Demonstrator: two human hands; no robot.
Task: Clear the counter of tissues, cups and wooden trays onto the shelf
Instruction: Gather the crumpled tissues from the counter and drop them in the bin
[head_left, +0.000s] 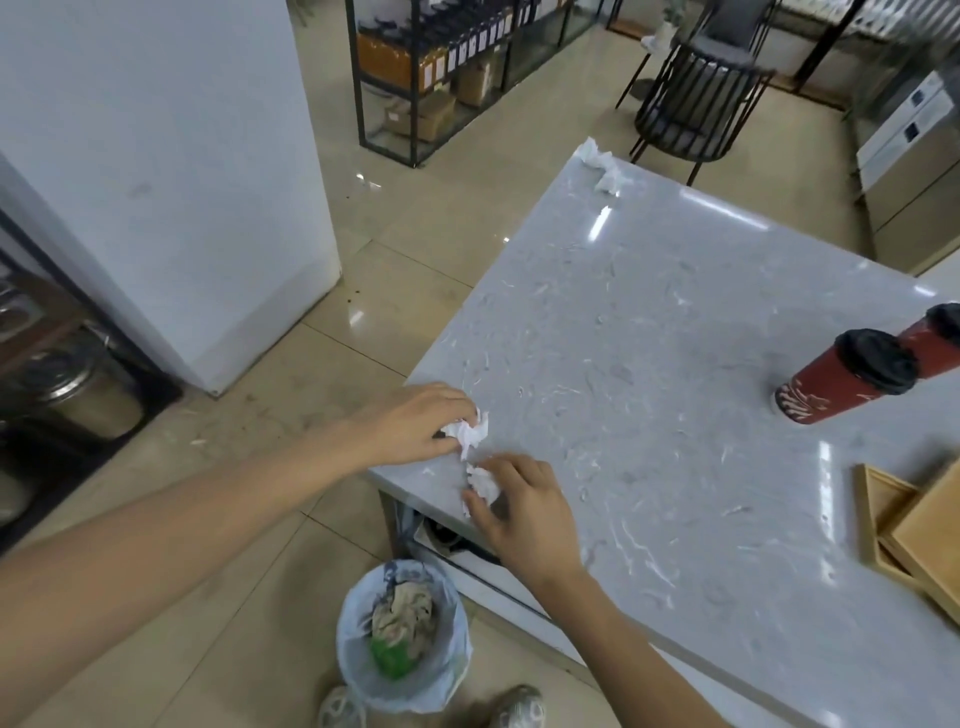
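At the near left corner of the grey marble counter (649, 332), my left hand (410, 423) grips a crumpled white tissue (471, 432). Just below it my right hand (524, 512) closes its fingers on a second crumpled tissue (483, 483). More crumpled tissues (602, 163) lie at the counter's far corner. Two red cups with black lids (841, 379) (935, 338) stand at the right side. Stacked wooden trays (914, 525) sit at the right edge, partly cut off.
A small bin with a pale bag (402, 631), part full, stands on the floor below the counter corner, next to my shoes. A white pillar (171, 171) rises at left. A black metal shelf (441, 67) and a dark chair (696, 98) stand farther back.
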